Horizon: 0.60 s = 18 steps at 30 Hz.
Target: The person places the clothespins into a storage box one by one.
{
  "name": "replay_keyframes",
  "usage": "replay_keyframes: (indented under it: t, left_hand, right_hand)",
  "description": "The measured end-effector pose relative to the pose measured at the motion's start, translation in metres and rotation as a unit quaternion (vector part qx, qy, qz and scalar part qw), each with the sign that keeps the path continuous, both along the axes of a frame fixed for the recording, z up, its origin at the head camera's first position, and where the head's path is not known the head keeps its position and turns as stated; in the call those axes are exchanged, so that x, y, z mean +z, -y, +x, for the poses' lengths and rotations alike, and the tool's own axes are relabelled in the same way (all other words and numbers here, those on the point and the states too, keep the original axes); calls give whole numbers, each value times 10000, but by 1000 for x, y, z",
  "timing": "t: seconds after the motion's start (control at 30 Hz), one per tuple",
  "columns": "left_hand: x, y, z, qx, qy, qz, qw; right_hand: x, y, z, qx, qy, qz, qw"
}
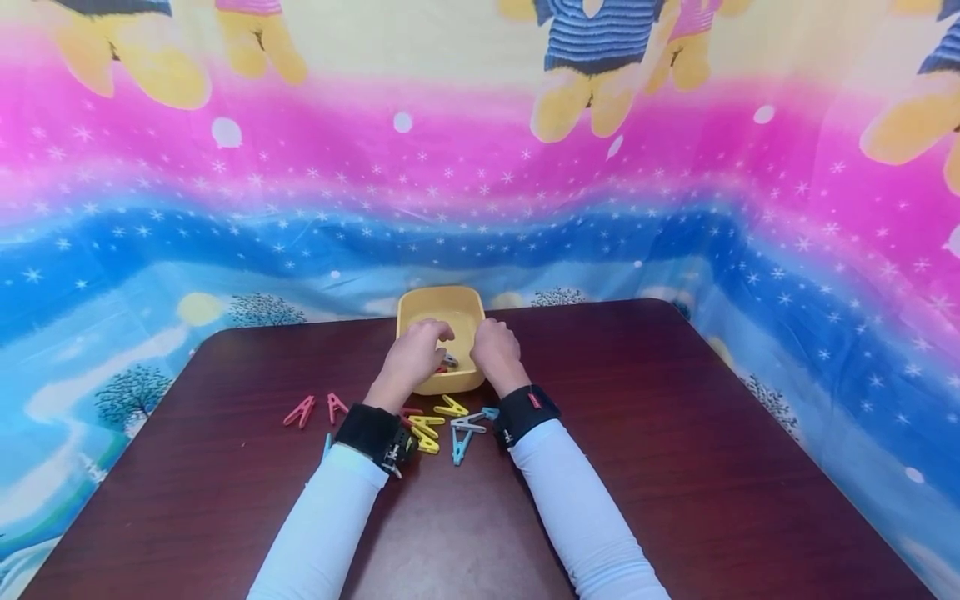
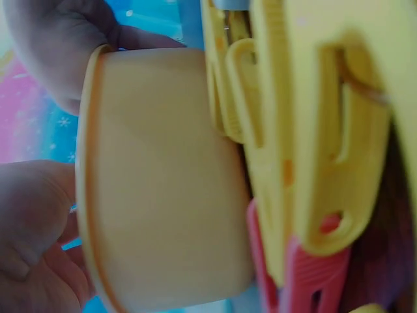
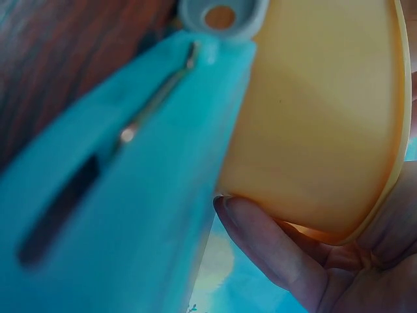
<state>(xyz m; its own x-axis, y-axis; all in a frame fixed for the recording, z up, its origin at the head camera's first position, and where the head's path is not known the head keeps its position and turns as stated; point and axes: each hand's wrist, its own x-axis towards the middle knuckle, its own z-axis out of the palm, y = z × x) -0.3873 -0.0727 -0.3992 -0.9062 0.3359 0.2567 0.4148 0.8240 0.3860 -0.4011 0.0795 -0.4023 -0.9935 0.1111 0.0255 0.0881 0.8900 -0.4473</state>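
Observation:
A yellow plastic box (image 1: 461, 382) stands upright near the table's far edge. My right hand (image 1: 497, 346) grips its right wall, and a finger (image 3: 260, 244) lies along the outside in the right wrist view. Over the left part of the box is my left hand (image 1: 415, 357), its thumb and forefinger loosely bent and apart, with nothing seen between them. Just beneath that thumb, a grey clothespin (image 1: 450, 361) lies inside the box with something red beside it. The left hand's other fingers are partly hidden in the head view.
In front of the box lie several clothespins: yellow ones (image 1: 425, 423), a grey one (image 1: 468, 422) and a blue one (image 1: 460, 450). Red clothespins (image 1: 301, 412) lie farther left. The dark wooden table (image 1: 675, 467) meets a patterned cloth backdrop (image 1: 450, 217).

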Motion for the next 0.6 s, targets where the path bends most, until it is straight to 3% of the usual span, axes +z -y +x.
replay_keyframes:
  t: [0.27, 0.43, 0.6]
  left_hand:
    - [18, 14, 7, 50, -24, 40, 10000]
    - [36, 32, 16, 342, 165, 78, 9992]
    - [54, 62, 24, 646, 346, -29, 9973]
  right_hand:
    - [-4, -1, -4, 0, -26, 159, 9999]
    - [-5, -1, -4, 15, -58, 158, 9999]
    - [-3, -1, -4, 26, -19, 189, 9998]
